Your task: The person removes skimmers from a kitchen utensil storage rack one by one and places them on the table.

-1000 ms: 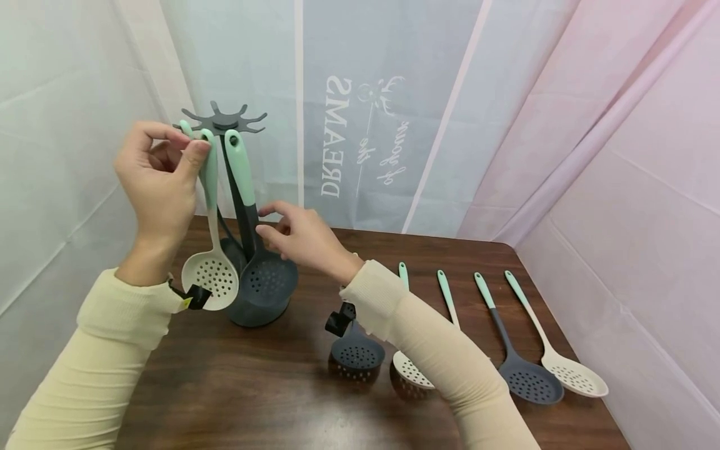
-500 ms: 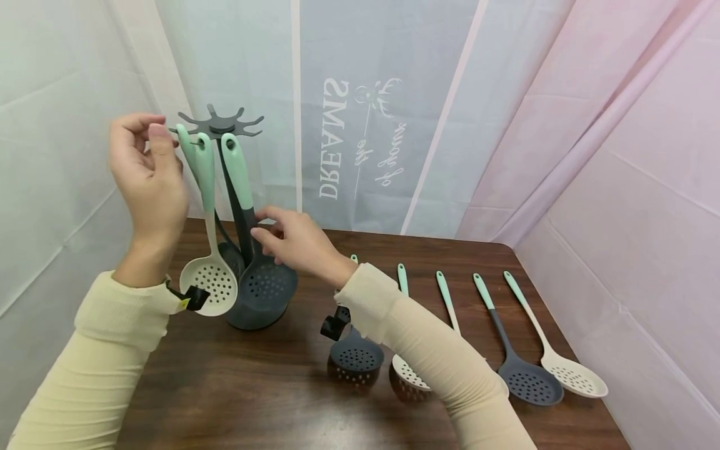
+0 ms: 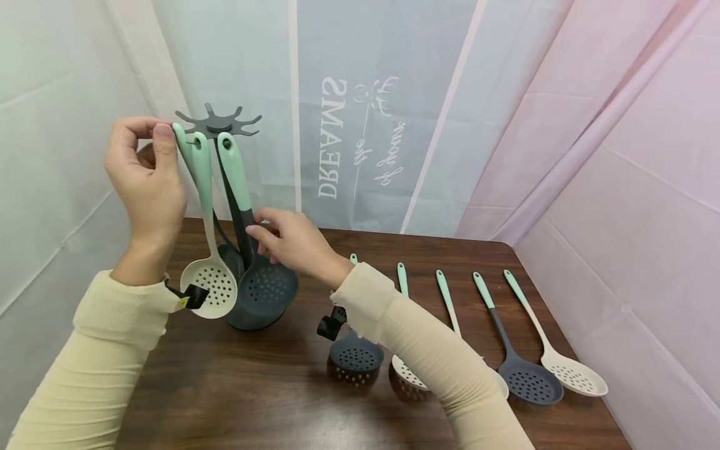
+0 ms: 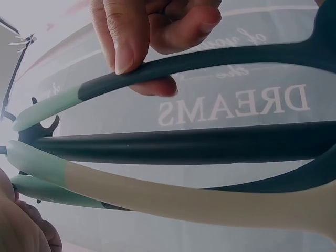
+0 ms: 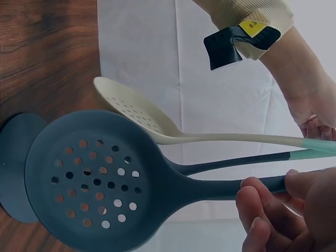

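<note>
A dark utensil stand point(image 3: 219, 122) with curved prongs on top rises at the table's left. From it hang a cream skimmer point(image 3: 210, 284), a dark skimmer point(image 3: 267, 284) and, behind them, a dark-shafted utensil with a mint handle point(image 3: 182, 147) whose head is mostly hidden. My left hand point(image 3: 147, 181) has thumb and forefinger at the top of that rear handle, pinching its end. With thumb and fingers on opposite sides, my right hand point(image 3: 295, 237) pinches the dark skimmer's shaft point(image 5: 220, 190), just below its mint grip, as the left wrist view shows.
On the brown wooden table point(image 3: 253, 387), a row of mint-handled utensils lies to the right: a dark skimmer point(image 3: 357, 355), a cream skimmer point(image 3: 409, 373), a dark slotted turner point(image 3: 531, 381) and a cream slotted spoon point(image 3: 575, 377). My right sleeve covers another cream one. Printed curtains stand behind.
My left hand has let go of the cream skimmer's handle, drawn left and come to the rear handle. The cream skimmer now hangs on its prong. My right hand has barely shifted.
</note>
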`<move>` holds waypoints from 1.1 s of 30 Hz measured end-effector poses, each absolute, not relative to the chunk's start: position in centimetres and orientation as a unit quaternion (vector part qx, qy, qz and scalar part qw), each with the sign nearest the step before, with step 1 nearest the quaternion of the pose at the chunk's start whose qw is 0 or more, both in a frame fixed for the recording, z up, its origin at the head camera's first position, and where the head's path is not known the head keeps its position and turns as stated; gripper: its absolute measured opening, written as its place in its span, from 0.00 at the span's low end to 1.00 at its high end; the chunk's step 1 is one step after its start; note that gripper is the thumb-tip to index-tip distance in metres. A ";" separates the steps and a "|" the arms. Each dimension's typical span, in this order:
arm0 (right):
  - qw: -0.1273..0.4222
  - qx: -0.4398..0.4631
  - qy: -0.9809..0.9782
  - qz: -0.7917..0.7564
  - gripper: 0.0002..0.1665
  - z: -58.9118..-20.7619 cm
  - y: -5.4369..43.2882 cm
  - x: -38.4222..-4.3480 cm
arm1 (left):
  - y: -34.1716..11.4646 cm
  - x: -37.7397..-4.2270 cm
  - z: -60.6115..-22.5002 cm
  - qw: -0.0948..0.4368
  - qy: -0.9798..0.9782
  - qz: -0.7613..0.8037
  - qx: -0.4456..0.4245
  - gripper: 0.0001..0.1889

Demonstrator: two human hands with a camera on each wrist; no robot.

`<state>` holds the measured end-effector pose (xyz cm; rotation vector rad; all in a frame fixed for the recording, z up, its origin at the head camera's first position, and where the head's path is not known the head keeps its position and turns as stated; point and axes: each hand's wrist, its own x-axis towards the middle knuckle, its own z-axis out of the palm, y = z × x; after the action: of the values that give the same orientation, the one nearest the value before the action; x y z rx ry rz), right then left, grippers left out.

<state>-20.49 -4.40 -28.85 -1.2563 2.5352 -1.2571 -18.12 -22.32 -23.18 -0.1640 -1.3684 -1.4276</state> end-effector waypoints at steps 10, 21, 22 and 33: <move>0.008 -0.425 0.814 -0.396 0.12 -28.8 -4.0 -20.6 | -22.3 -17.8 -23.3 0.537 -0.583 -0.606 -0.068 0.03; -0.012 -0.435 0.810 -0.393 0.12 -28.2 -3.7 -20.2 | -22.4 -17.7 -23.1 0.532 -0.575 -0.618 -0.062 0.03; -0.013 -0.434 0.811 -0.391 0.12 -28.2 -3.7 -20.2 | -22.4 -17.7 -23.1 0.532 -0.575 -0.618 -0.063 0.03; -0.020 -0.437 0.810 -0.390 0.11 -28.2 -3.4 -19.9 | -22.7 -17.8 -23.1 0.533 -0.582 -0.611 -0.062 0.05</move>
<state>-19.85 -3.44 -28.20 -1.3917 2.5785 -1.2406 -17.85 -22.74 -23.15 -0.1467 -1.3880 -1.4571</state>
